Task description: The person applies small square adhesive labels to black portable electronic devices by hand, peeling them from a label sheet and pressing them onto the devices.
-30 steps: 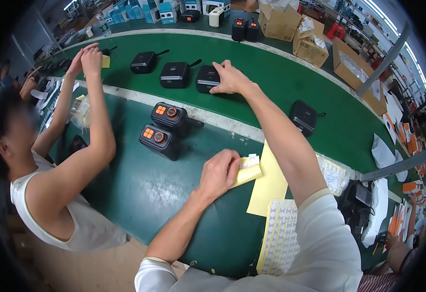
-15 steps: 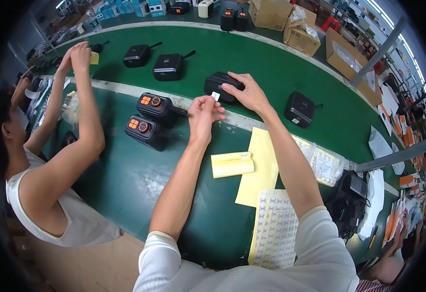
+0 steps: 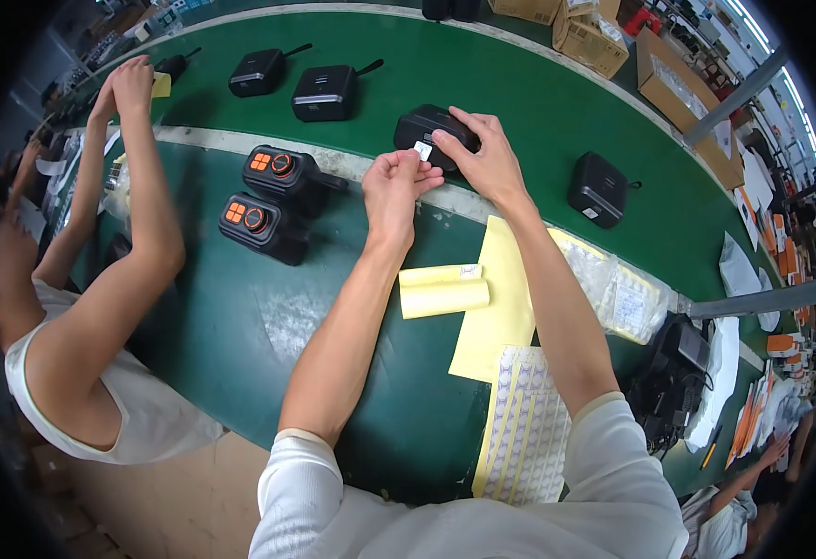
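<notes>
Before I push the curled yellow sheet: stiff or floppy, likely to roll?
Likely light and floppy: the curled yellow sheet looks paper-thin. It may slide or rock rather than roll, since its curl looks loose and flattened.

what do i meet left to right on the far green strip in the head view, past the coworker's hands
Dark strapped item → first black case → second black case → held black case in the right hand → last black case

Our green belt [image 3: 520, 88] carries black devices [image 3: 324, 91]; on our table [image 3: 203, 345] we see two orange-buttoned units [image 3: 282, 235], yellow paper [image 3: 484, 343] and a label sheet [image 3: 520, 433]
</notes>
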`<state>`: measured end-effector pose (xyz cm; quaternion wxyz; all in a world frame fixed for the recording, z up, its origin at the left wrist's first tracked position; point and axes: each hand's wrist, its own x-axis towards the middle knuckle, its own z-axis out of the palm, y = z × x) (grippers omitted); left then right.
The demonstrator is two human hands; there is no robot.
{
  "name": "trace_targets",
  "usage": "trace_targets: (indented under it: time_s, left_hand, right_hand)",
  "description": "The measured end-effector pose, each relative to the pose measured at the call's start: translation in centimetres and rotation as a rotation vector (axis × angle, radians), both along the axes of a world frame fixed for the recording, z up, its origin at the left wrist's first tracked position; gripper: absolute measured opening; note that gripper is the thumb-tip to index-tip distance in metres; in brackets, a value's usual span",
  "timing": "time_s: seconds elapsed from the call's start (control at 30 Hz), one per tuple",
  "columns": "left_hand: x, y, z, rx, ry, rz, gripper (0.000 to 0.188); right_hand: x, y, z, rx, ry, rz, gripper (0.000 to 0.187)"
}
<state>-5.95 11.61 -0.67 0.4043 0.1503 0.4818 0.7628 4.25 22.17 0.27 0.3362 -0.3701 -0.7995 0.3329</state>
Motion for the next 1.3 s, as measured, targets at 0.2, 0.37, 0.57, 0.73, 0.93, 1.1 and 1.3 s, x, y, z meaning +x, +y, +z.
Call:
trace_targets:
  time_s: [0.2, 0.37, 0.57, 0.73, 0.93, 1.1, 1.3]
  left_hand:
    - [0.2, -0.1, 0.2, -0.025, 0.007, -0.021, 0.019]
    - [0.3, 0.0, 0.1, -0.037, 0.003, 0.005, 0.018]
    - [0.3, 0.0, 0.1, -0.056, 0.027, 0.015, 0.017]
    - [0.5, -0.1, 0.3, -0.092, 0.076, 0.011, 0.018]
    - [0.6, 0.1, 0.1, -0.097, 0.101, -0.007, 0.018]
    - [0.6, 0.2, -0.1, -0.096, 0.105, -0.018, 0.018]
    - [0.7, 0.3, -0.3, -0.093, 0.117, -0.022, 0.017]
  right_hand:
    - [0.2, -0.4, -0.1, 0.0, -0.056, -0.045, 0.064]
    - [0.2, -0.7, -0.3, -0.005, -0.002, -0.054, 0.069]
    - [0.3, -0.9, -0.4, 0.002, 0.002, -0.055, 0.068]
    - [0.6, -1.1, -0.2, -0.005, 0.013, -0.053, 0.067]
    - [0.8, -0.9, -0.3, 0.018, 0.0, -0.055, 0.067]
    - [1.0, -1.0, -0.1, -0.002, -0.005, -0.052, 0.067]
    - [1.2, -0.7, -0.3, 0.015, -0.011, -0.046, 0.068]
